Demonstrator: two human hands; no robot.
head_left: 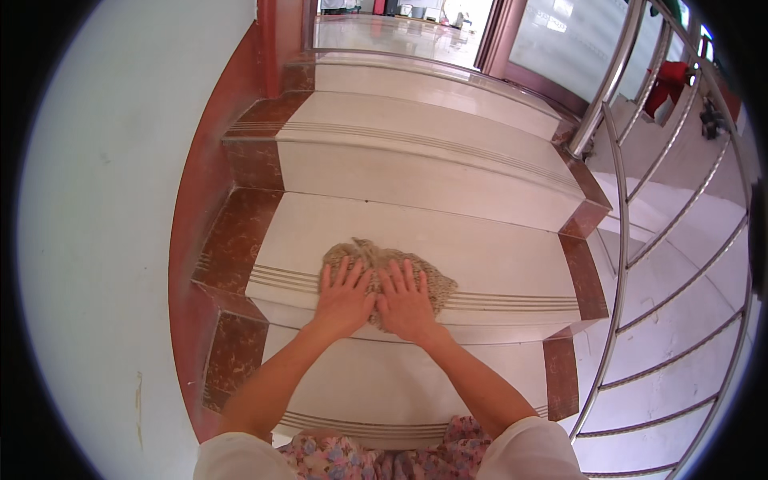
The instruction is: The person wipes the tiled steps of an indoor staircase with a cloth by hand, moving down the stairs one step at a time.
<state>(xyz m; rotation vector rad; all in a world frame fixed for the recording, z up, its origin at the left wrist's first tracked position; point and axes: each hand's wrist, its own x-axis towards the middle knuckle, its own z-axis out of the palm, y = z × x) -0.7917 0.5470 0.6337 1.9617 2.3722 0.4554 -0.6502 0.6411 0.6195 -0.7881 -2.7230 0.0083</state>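
A crumpled tan-brown cloth (442,286) with a coarse, textured weave lies at the front of a pale stair step (496,256), over its grooved edge. My left hand (344,302) presses flat on the cloth's left part, fingers stretched out and a little apart. Beside it, my right hand (406,306) rests flat on the cloth's middle, its fingers spread too. The two thumbs nearly meet. Both palms hide much of the cloth's near side.
Reddish-brown marble borders (240,228) line the steps. A white wall (104,240) with a red skirting rises at left. A metal railing (622,240) runs along the right. More steps lead up to a doorway with a shiny floor (392,36). Floral fabric (352,458) covers my lap.
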